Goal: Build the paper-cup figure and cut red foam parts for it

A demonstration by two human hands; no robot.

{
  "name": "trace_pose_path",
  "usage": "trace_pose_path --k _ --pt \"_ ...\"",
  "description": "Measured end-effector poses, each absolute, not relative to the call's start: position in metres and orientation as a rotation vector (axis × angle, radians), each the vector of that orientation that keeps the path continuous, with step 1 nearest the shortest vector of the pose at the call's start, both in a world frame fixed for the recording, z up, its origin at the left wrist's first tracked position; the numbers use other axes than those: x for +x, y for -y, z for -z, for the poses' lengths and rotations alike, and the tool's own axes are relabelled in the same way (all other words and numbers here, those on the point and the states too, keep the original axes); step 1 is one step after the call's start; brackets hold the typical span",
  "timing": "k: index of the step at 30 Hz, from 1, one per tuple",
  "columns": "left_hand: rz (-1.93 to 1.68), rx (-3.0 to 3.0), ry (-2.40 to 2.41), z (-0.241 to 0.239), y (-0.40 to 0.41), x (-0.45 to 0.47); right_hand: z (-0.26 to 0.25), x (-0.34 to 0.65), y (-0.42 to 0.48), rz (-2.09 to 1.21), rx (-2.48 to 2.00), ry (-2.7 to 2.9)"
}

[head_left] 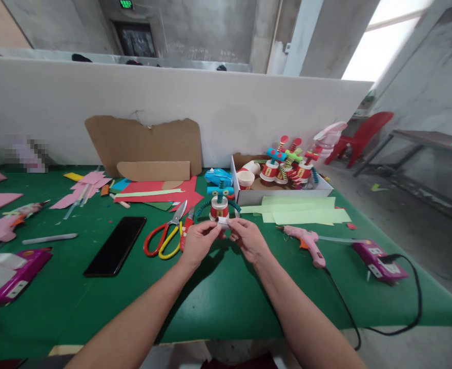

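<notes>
Between the fingertips of my left hand (202,242) and my right hand (249,238) is a small rolled piece of white paper (222,222), pinched at both ends. Right behind it stands a paper cup figure (219,205), with a red and white body, blue accordion-folded arms and a blue tube head. To the left of my left hand lie scissors (167,230) with one red and one yellow handle. Red-handled cutters (187,229) rest close beside that hand, partly hidden by it. A pink glue gun (306,242) lies to the right of my right hand.
A white box (283,196) holds several cup figures. Light green paper strips (299,210) lie before it. At left are a black phone (115,247), red paper (157,192), a second glue gun (11,223) and a purple power strip (16,279). Another power strip (379,262) sits right, its cord hanging off the edge.
</notes>
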State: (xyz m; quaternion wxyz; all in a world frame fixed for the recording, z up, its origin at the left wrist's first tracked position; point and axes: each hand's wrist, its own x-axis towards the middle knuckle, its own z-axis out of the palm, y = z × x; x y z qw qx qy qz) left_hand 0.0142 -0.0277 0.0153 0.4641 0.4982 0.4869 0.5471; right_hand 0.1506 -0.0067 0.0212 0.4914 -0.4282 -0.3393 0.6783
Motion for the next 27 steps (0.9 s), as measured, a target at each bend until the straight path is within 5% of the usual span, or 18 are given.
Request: trace_pose_path --k 27 --pt "-1.21 0.73 -1.056 -0.018 0.022 0.01 -0.013 0.147 0.008 -1.052 -1.234 1.372"
